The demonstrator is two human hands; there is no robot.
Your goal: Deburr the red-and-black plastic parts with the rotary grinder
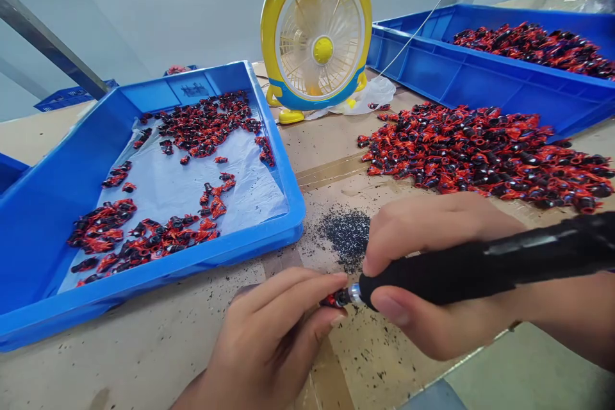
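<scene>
Taking the yellow fan [317,32] at the back of the table [144,339] as the marker, the view runs from left to right. Well to the left of the fan and nearer the person sits a shallow blue tray [48,218] lined with a clear plastic sheet [173,186]; scattered red-and-black pieces [206,125] lie in clusters on the sheet, some toward the tray's far corner and more along its near edge. In front of the fan and far nearer the camera, the left hand [273,339] is curled, its thumb and forefinger pinched on a small red-and-black part [331,300], which is mostly hidden between the fingertips. The metal tip of a black rotary tool [461,269] touches that part. Between this spot and the fan, a patch of dark dust [348,234] lies on the table, with finer specks spread around it. The right hand [432,269], in front of the fan and a little to its right, is clenched round the tool's black grip, thumb beneath and fingers over the top; the tool's body runs off toward the right edge of the view. Right of the fan, a loose heap of red-and-black pieces [485,150] lies directly on the table. Beyond that heap, further right of the fan, a second blue tray [480,77] holds more of the same pieces. A crumpled white plastic bag [375,93] lies just beside the fan's base.
</scene>
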